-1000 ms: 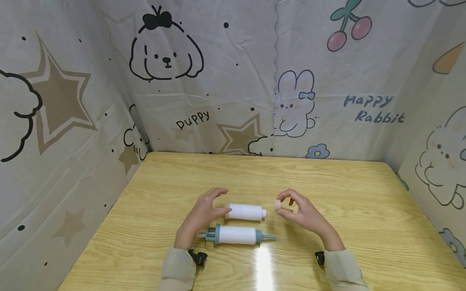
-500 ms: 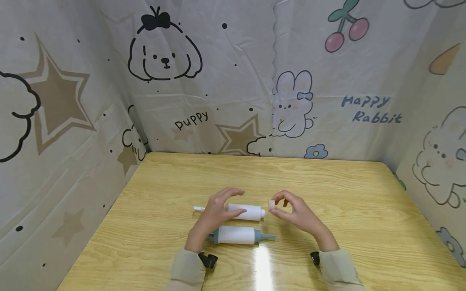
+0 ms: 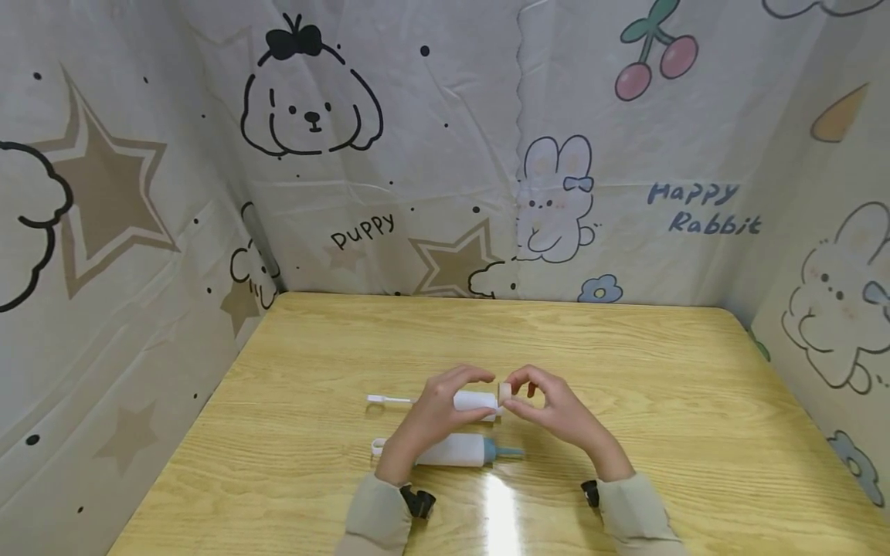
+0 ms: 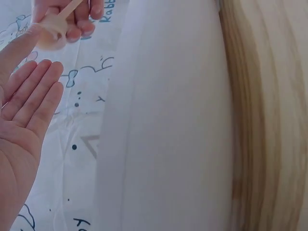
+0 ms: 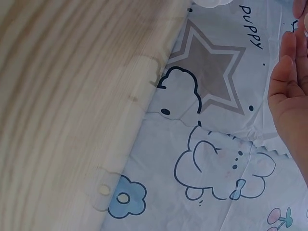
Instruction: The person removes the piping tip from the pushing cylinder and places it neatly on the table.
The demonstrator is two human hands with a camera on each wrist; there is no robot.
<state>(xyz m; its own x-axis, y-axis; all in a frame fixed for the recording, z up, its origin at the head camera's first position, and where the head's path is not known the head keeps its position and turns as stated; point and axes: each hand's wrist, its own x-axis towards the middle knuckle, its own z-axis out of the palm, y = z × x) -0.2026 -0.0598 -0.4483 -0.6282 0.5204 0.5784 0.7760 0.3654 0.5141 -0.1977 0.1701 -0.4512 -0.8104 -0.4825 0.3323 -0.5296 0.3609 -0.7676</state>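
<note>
My right hand (image 3: 552, 401) pinches a small cream cap (image 3: 504, 392) with a thin spout, which shows in the left wrist view as a round cap (image 4: 52, 32) with a narrow stem. My left hand (image 3: 441, 401) is over a white tube (image 3: 474, 401), fingers extended and thumb apart below them. In the left wrist view its thumb overlaps the cap's edge. The tube lies on its side, partly hidden by that hand, its right end beside the cap. From its left end sticks a thin white rod (image 3: 389, 399). At the right wrist view's edge, the right hand (image 5: 293, 96) is partly cut off.
Nearer me lies a second white tube (image 3: 452, 450) with a blue-green nozzle (image 3: 510, 452), its left part behind my left forearm. Both lie on a wood-grain table (image 3: 626, 386). A printed cloth (image 3: 417, 154) hangs around the table's back and sides.
My left hand has moved right along the white tube, uncovering the rod at its left end. My right hand has carried the cream cap left to the tube's right end.
</note>
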